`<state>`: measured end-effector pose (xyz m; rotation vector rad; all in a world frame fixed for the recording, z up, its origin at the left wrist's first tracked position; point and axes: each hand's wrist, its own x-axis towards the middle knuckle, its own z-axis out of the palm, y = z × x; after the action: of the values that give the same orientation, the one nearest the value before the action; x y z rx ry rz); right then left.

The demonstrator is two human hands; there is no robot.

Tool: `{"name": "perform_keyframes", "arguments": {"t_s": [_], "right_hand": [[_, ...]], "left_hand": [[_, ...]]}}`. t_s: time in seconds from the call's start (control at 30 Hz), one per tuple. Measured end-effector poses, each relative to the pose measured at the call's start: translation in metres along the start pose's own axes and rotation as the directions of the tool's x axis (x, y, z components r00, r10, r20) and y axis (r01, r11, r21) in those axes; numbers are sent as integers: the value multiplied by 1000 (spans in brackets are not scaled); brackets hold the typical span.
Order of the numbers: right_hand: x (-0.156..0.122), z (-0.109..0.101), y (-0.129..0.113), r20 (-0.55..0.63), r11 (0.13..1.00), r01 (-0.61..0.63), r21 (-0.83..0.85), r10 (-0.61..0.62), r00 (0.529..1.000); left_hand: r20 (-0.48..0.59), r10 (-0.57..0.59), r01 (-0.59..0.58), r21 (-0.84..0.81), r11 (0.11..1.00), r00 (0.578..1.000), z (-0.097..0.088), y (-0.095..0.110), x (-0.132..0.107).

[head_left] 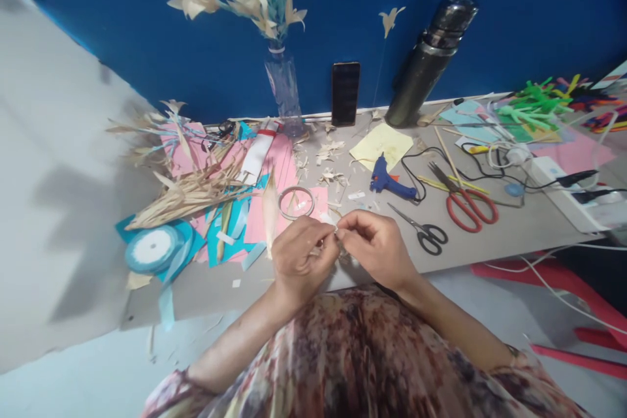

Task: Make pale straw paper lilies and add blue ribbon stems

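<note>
Flat blue rear wall (117, 6) adjoins white side wall (39, 144); grey flat-topped table (186, 307) stands above pale floor (98, 359).

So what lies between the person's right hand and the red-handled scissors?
In the head view, the small black-handled scissors lie between the right hand and the red-handled scissors.

The grey table (524, 232) carries yellow paper (398, 142), black-handled scissors (420, 228), a dark flask (421, 72) and a white power strip (563, 199).
</note>
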<state>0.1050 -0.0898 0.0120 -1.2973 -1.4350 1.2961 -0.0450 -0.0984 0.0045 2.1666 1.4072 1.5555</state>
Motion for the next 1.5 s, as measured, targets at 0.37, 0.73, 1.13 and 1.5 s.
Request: {"name": "perform_keyframes", "arguments": {"t_s": [0.37,0.73,1.13,1.5], "right_hand": [[0,-4,7,-8,997,37,68,-36,999],[-14,6,32,-83,990,103,95,-95,992],[-24,10,43,-100,907,356,-226,-385,918],[-32,11,42,-81,933,295,-208,-317,945]], "left_hand": [[76,-243,254,-242,936,967,0,3,-6],[542,-628,753,-648,112,559,10,-9,-30],[510,-709,760,-647,56,487,14,-9,-43],[509,-749,732,-680,-48,424,7,-5,-42]]}}
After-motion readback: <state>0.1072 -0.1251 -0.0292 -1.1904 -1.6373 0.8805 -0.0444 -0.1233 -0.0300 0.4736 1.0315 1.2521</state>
